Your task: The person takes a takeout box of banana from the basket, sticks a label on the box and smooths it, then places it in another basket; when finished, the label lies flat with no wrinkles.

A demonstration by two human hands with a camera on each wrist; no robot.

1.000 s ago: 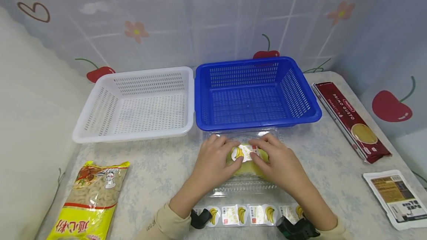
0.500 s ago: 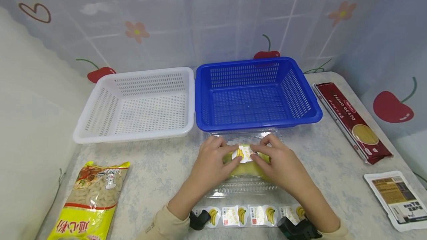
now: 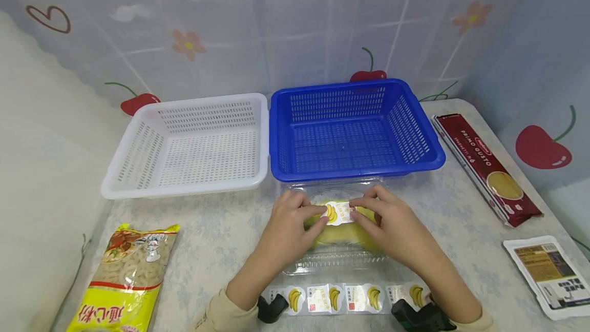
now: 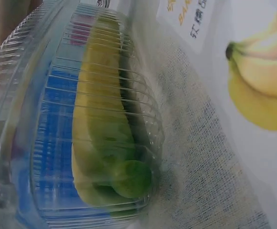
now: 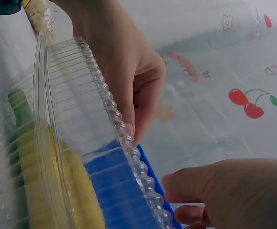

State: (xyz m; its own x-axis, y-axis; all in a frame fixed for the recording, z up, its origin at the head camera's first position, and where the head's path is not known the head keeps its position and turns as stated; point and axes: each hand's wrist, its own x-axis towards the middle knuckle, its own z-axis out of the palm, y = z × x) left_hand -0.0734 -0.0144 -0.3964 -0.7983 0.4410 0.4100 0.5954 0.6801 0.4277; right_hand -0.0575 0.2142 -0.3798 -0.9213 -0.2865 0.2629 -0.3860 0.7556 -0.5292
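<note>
In the head view, a clear plastic clamshell box [image 3: 336, 261] holds yellow-green bananas [image 4: 97, 100]. Over its lid lies a white banana sticker [image 3: 340, 213] printed with yellow bananas. My left hand [image 3: 289, 222] pinches the sticker's left end between thumb and forefinger. At the other end, the thumb and forefinger of my right hand [image 3: 402, 225] pinch the right edge. Both hands reach over the box lid in the right wrist view, where the sticker cannot be seen. Whether the sticker touches the lid, I cannot tell.
Nearest me lies a strip of banana stickers [image 3: 338, 298]. Behind the box stand a blue basket [image 3: 359, 173] and a white basket [image 3: 193, 188]. A pasta bag [image 3: 124, 281] is at left; a spaghetti pack [image 3: 484, 168] and a white pouch [image 3: 548, 275] are at right.
My fingertips have drawn slightly apart toward the sticker's ends, showing more of it. The sticker has shifted a little to the right. The box and the other items stay in place.
</note>
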